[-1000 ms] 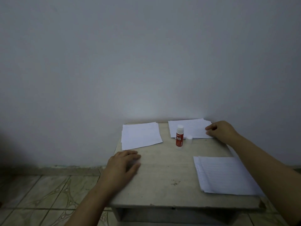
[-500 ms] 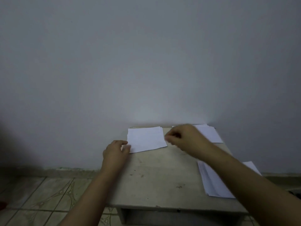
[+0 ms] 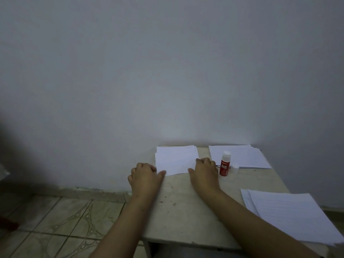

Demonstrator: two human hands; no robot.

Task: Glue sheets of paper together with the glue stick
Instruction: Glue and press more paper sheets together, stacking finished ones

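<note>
Now both hands sit at the near edge of the far-left stack of paper (image 3: 176, 159), one at each lower corner. At about 7 o'clock of that stack the left hand (image 3: 144, 175) lies knuckles-up with its fingers curled at the sheet's left edge and the thumb stretched onto the near-left corner; it seems to pinch the paper there, though the fingertips are hidden. At about 5 o'clock of the same stack the right hand (image 3: 204, 171) does likewise, fingers bent over the right edge and thumb lying along the near edge, apparently gripping that corner. Just beside the right hand, at its 3 o'clock, the glue stick (image 3: 224, 165) stands upright, red-bodied with a white top, and its loose white cap (image 3: 235, 168) lies next to it. Behind the glue stick a second stack of lined sheets (image 3: 242, 155) lies against the wall (image 3: 167, 71). At 4 o'clock on the table (image 3: 186, 205), a third pile of lined paper (image 3: 290, 215) overhangs the near-right edge. Off at 8 o'clock, a patterned tiled floor (image 3: 65, 220) shows below.
</note>
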